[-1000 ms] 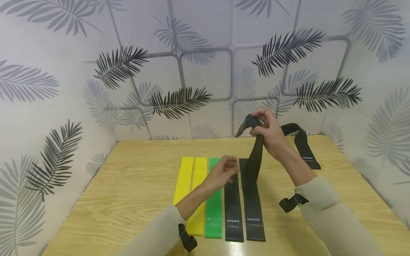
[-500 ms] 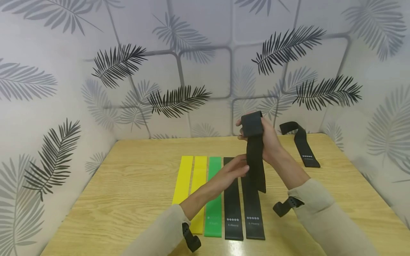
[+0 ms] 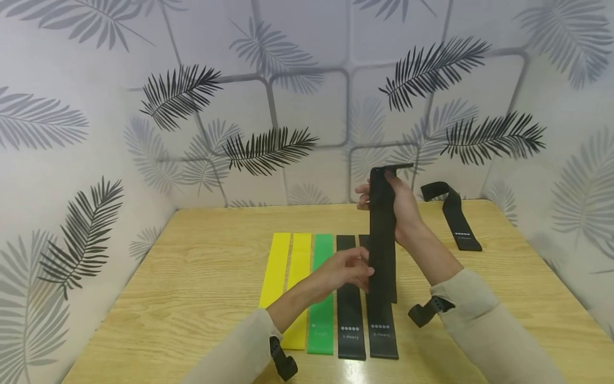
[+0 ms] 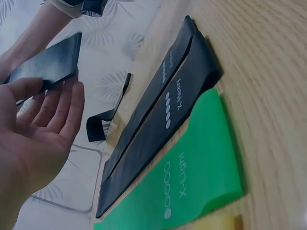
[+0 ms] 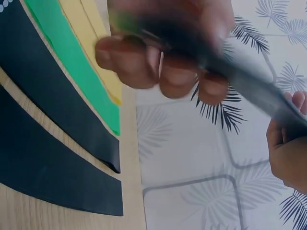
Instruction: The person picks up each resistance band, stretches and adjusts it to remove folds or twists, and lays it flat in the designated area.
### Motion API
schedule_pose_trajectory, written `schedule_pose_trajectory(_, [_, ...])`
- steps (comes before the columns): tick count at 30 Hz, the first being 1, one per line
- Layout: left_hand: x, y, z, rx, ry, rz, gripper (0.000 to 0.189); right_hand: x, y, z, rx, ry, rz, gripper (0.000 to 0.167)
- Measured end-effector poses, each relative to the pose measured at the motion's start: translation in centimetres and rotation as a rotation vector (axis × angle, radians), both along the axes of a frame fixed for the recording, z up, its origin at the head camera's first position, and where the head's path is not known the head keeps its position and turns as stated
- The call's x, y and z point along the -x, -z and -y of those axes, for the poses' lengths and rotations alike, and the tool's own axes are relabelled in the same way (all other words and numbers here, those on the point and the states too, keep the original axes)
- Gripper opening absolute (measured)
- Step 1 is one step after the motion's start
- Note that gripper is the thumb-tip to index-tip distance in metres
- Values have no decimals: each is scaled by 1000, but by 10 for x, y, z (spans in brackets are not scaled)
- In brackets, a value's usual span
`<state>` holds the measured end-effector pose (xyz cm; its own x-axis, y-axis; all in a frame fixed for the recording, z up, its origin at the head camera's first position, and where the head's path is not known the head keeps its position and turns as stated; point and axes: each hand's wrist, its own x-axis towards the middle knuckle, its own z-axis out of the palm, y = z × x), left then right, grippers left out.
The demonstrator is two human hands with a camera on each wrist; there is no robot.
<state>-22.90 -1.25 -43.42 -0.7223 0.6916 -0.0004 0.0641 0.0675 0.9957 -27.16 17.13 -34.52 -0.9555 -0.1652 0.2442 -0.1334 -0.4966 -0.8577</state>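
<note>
A black resistance band point(image 3: 382, 234) hangs upright above the table, its top end bent over to the right. My right hand point(image 3: 408, 213) grips it near the top, thumb in front and fingers behind. Lower down, my left hand point(image 3: 338, 273) pinches its left edge; in the left wrist view the thumb lies over the band point(image 4: 55, 62) and the fingers point(image 4: 72, 105) under it. Blurred in the right wrist view, the band runs from the right hand point(image 5: 168, 67) to the left. Below lie two flat black X-Heavy bands point(image 3: 351, 320), the right one partly hidden behind the held band.
Left of the black bands lie a green X-Light band point(image 3: 320, 320) and two yellow bands point(image 3: 274, 266), side by side on the wooden table point(image 3: 201, 266). Another black band point(image 3: 455, 216), twisted at its far end, lies at the back right near the patterned wall point(image 3: 312, 106).
The right hand has turned and its band now hangs straight instead of folding over the fingers. My left hand has moved right and taken hold of the band's lower part.
</note>
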Motion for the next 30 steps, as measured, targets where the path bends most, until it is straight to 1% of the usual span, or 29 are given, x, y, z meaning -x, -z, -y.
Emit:
schedule_pose_trajectory(2, [0, 1, 2, 39, 43, -14, 10, -1, 1, -1, -56, 29, 5, 36])
schedule_pose_trajectory(5, [1, 2, 5, 72, 98, -29, 12, -2, 3, -1, -155, 40, -33, 36])
schedule_pose_trajectory(6, [2, 1, 5, 70, 108, -30, 13, -2, 4, -2, -184, 23, -45, 35])
schedule_pose_trajectory(8, [4, 0, 7, 43, 99, -31, 20, -3, 4, -3, -248, -29, -65, 34])
schedule_pose_trajectory(9, [6, -1, 7, 14, 84, -30, 25, -4, 4, -4, -285, -61, -74, 34])
schedule_pose_trajectory(11, [10, -4, 9, -68, 27, -17, 34, -5, 3, -6, -377, -137, -81, 33])
schedule_pose_trajectory(14, [16, -11, 15, -213, -94, 18, 47, -8, 1, -10, -555, -259, -92, 34])
schedule_pose_trajectory(16, [20, -17, 20, -301, -157, 41, 57, -9, 0, -11, -660, -355, -77, 34])
schedule_pose_trajectory(18, [23, -23, 25, -352, -189, 44, 67, -11, 0, -11, -735, -454, -63, 34])
schedule_pose_trajectory(19, [24, -25, 27, -366, -197, 44, 70, -11, 0, -12, -752, -506, -48, 34])
schedule_pose_trajectory(21, [24, -28, 29, -348, -204, 19, 71, -12, 1, -12, -780, -572, -32, 34])
schedule_pose_trajectory(23, [23, -29, 29, -311, -215, -18, 63, -12, 3, -13, -790, -620, -26, 33])
schedule_pose_trajectory(27, [22, -30, 30, -224, -281, -89, 33, -11, 6, -15, -812, -675, -9, 34])
schedule_pose_trajectory(28, [22, -30, 32, -208, -303, -107, 28, -11, 7, -15, -814, -686, -8, 35])
schedule_pose_trajectory(30, [23, -33, 36, -183, -350, -131, 24, -10, 9, -17, -813, -701, -4, 35])
